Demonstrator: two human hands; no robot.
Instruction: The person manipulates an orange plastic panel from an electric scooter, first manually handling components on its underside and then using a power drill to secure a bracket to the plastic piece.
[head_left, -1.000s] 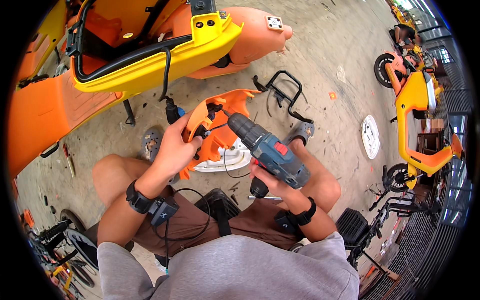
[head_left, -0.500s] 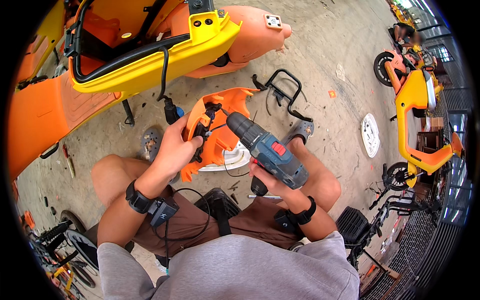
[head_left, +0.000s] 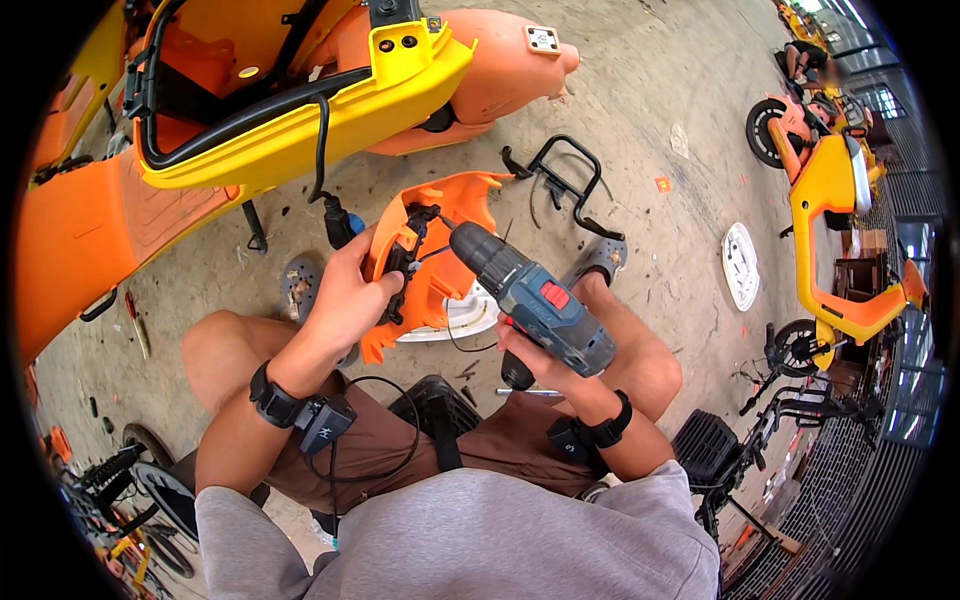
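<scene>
The biggest thing is a yellow-and-orange scooter [head_left: 280, 140], between ten and eleven o'clock from the middle of the view. A second scooter [head_left: 805, 250] stands farther off, toward three o'clock. A black metal rack [head_left: 570, 180] lies on the floor [head_left: 650, 90] at one o'clock, probably left there to keep it out of the way.

The orange cover [head_left: 455, 262] is just off the middle toward eleven o'clock, raised in front of a white panel [head_left: 482, 312]. Its hollow inner side is turned toward the drill [head_left: 550, 315], likely so that the inside can be seen and reached. The drill is just off the middle toward three o'clock, slanted with its nose toward ten or eleven, which seems meant to line it up with the cover.

The left hand [head_left: 350, 290], at nine o'clock, is closed around the cover's near edge, apparently bracing it; its thumb presses inside while most of the fingers are hidden. The right hand [head_left: 540, 362], between four and five o'clock, is wrapped around the drill's handle; whether the trigger is pressed I cannot tell.

Under the left thumb a black strip [head_left: 401, 280] sits along the cover's inside, probably pinned in place. The slim bit [head_left: 447, 223] ends beside its upper end; contact is too small to judge.
</scene>
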